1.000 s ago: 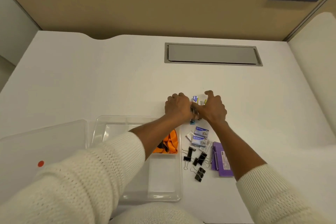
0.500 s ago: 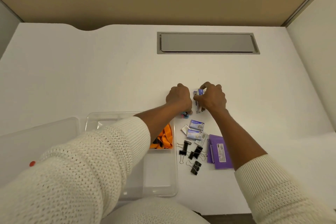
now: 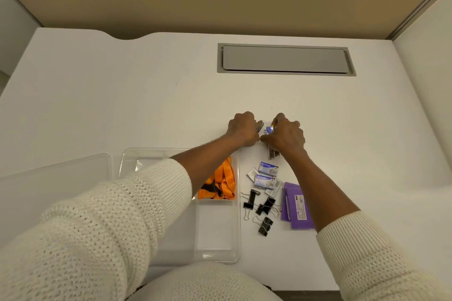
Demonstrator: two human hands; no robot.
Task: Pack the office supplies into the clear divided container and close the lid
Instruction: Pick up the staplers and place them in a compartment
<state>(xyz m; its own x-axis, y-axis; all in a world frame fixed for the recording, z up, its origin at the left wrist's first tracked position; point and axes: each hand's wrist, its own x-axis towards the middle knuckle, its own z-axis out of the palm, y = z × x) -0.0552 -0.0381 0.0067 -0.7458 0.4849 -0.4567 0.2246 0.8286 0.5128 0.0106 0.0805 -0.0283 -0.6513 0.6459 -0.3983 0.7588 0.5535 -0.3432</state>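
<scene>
The clear divided container (image 3: 236, 239) sits at the near edge of the white desk, with orange bands (image 3: 221, 184) in its upper right compartment. My left arm crosses over it. Just beyond the container, my left hand (image 3: 242, 129) is closed around a small grey metal item (image 3: 259, 126). Close to its right, my right hand (image 3: 286, 134) grips a small blue item (image 3: 269, 131), and dark pieces (image 3: 273, 153) stick out under the palm. Staple boxes (image 3: 267, 170), black binder clips (image 3: 266, 206) and a purple case (image 3: 297, 205) lie right of the container.
The clear lid (image 3: 56, 178), with a red dot hidden under my sleeve, lies flat to the left of the container. A grey cable hatch (image 3: 285, 59) is set into the desk further back. A partition wall rises behind the desk and a white panel on the right.
My hands have drawn slightly apart. The left one now shows a grey metal item in its fingers, and the right one still holds the blue item.
</scene>
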